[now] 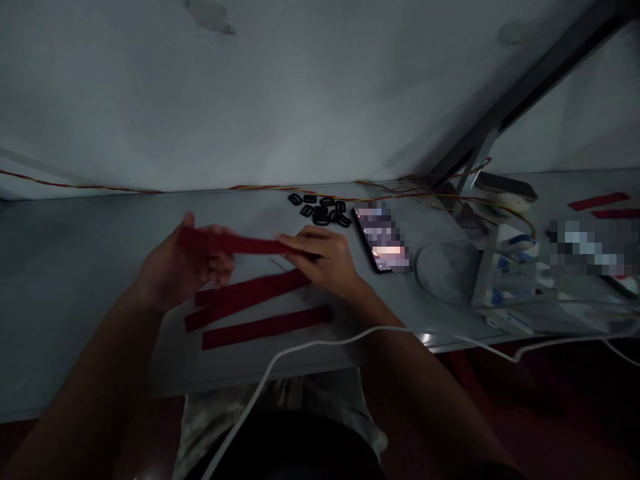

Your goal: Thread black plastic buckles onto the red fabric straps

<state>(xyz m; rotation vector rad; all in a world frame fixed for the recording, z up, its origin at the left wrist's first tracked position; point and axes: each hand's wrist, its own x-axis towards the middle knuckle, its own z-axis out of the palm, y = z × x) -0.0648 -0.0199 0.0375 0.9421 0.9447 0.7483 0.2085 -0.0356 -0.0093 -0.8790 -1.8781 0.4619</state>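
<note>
A red strap (245, 245) stretches between my two hands, above the grey tabletop (100, 253). My left hand (175, 267) has the strap's left end across its palm and fingers, with the thumb raised. At the other end, my right hand (323, 257) pinches the strap between thumb and fingers. Under my hands lie more red straps, among them a crossing one (250, 297) and a separate lower one (267, 327). Several black strap buckles (321, 212) form a loose pile behind my right hand. A thin needle-like piece (277, 263) lies near that hand; its kind is unclear.
A lit phone (383, 237) lies right of the buckles. Farther right stand a clear plastic stand (510, 273) and a metal frame post (475, 167). A white cable (350, 340) crosses in front of my right forearm. Thin twisted wires (280, 189) run along the wall.
</note>
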